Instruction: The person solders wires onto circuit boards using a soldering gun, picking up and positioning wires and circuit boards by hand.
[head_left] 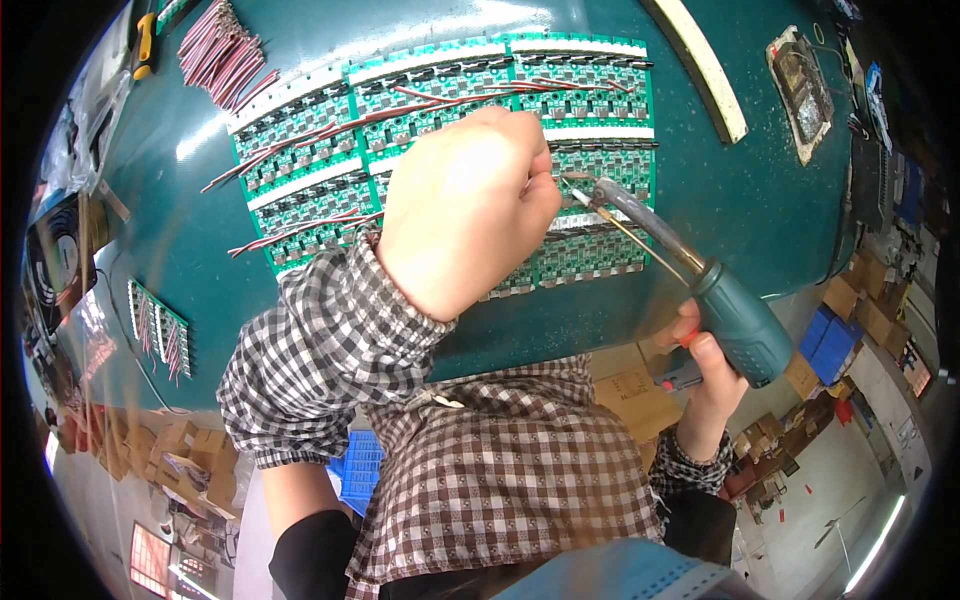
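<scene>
My left hand (470,200) is closed in a pinch above a panel of green circuit boards (425,72). A thin wire, mostly hidden, seems to end at its fingertips. In my right hand (712,370) is a green-handled soldering gun (742,325). Its metal barrel (650,220) slants up and left, with the tip close to my left fingertips, over the boards. A thin feed tube (640,245) runs beside the barrel. Red and black wires (330,130) lie across several rows of the boards. My left hand and sleeve cover the panel's middle.
A bundle of red and black wires (222,55) lies at the far left of the green table (700,170). A small wired board strip (160,325) sits near the left edge. At the right are a long pale bar (705,70) and a dirty tray (802,95).
</scene>
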